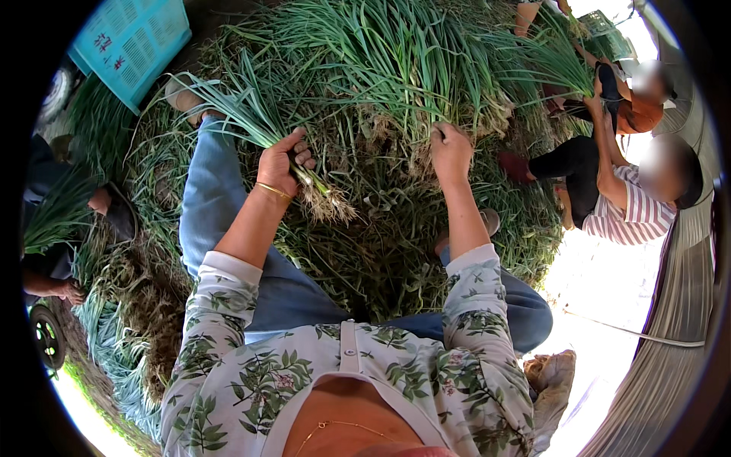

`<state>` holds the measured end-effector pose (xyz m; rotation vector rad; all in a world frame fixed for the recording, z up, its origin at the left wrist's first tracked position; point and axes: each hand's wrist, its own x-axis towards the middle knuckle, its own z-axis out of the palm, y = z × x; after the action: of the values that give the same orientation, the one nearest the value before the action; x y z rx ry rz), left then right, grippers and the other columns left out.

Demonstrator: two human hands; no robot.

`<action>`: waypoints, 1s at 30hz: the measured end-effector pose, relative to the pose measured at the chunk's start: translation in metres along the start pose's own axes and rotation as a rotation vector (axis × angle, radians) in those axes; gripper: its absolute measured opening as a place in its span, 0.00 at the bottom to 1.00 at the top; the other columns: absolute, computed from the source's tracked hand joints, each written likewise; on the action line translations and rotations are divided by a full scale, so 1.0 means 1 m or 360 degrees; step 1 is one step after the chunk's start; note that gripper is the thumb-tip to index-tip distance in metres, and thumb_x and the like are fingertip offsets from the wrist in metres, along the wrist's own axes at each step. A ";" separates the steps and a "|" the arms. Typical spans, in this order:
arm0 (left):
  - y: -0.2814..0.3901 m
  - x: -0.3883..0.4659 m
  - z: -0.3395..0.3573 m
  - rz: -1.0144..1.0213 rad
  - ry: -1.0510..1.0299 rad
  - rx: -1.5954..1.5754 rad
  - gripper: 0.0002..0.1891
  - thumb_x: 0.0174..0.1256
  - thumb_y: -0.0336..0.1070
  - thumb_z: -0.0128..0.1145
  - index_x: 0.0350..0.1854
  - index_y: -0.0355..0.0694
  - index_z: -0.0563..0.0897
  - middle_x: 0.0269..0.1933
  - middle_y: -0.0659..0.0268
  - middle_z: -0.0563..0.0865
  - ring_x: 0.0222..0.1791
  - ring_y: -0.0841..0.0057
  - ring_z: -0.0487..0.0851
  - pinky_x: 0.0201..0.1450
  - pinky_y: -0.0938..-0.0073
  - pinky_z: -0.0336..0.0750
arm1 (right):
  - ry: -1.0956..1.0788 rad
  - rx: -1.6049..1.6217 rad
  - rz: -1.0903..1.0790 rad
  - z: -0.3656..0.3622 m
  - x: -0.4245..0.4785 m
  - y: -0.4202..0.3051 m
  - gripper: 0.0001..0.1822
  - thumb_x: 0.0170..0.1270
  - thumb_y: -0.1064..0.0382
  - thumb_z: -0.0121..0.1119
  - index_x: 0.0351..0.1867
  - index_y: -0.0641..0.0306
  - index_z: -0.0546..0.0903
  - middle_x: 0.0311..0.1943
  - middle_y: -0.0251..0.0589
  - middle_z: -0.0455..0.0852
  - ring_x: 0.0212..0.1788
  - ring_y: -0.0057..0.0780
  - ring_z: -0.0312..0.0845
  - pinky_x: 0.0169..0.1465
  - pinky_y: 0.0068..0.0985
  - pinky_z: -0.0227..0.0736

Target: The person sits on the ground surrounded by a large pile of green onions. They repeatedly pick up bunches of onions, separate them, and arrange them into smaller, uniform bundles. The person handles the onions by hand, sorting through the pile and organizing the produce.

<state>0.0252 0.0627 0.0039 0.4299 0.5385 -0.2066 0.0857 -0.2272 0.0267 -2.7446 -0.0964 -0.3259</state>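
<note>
My left hand (284,161) is wrapped around a small bunch of green onions (257,117). Their leaves point up and to the left, and the pale stems and stringy roots (328,200) stick out below my fist. Ahead of me lies a large heap of green onions (394,51), leaves away from me and roots nearer. At the root end of this heap, my right hand (452,151) has its fingers curled and closed on the lower stalks. How many stalks it pinches is hidden by the fingers.
Loose leaves and trimmings (371,257) cover the ground between my legs. A turquoise crate (134,48) stands at upper left. Two people (622,200) sit at right, one holding green onions (562,65). Another person's hand (71,291) shows at left, near laid-out onions (108,337).
</note>
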 end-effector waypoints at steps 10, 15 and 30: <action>0.003 -0.004 0.008 0.0046 -0.0059 0.0224 0.12 0.63 0.34 0.50 0.45 0.33 0.73 0.18 0.74 0.63 0.16 0.83 0.62 0.20 0.78 0.60 | -0.0137 0.1884 0.0854 0.030 0.035 -0.026 0.08 0.54 0.65 0.62 0.31 0.69 0.79 0.25 0.39 0.82 0.22 0.26 0.74 0.25 0.24 0.70; -0.005 -0.001 0.003 -0.0062 0.0079 0.0403 0.08 0.62 0.32 0.52 0.39 0.35 0.75 0.28 0.67 0.80 0.23 0.80 0.75 0.23 0.80 0.69 | -0.0616 0.2171 0.1287 0.009 -0.036 -0.074 0.08 0.55 0.68 0.61 0.35 0.70 0.77 0.25 0.41 0.81 0.25 0.26 0.78 0.29 0.24 0.77; -0.039 -0.013 -0.009 -0.0295 -0.0105 0.0846 0.07 0.50 0.24 0.63 0.32 0.34 0.81 0.29 0.62 0.83 0.28 0.72 0.81 0.29 0.69 0.76 | -0.0847 0.2203 0.1203 0.036 -0.134 -0.106 0.17 0.53 0.57 0.66 0.37 0.68 0.78 0.26 0.31 0.78 0.27 0.20 0.69 0.33 0.21 0.66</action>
<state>-0.0020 0.0332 -0.0096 0.8870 0.4543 -0.5458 -0.0482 -0.1185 0.0003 -1.2651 0.4121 0.5156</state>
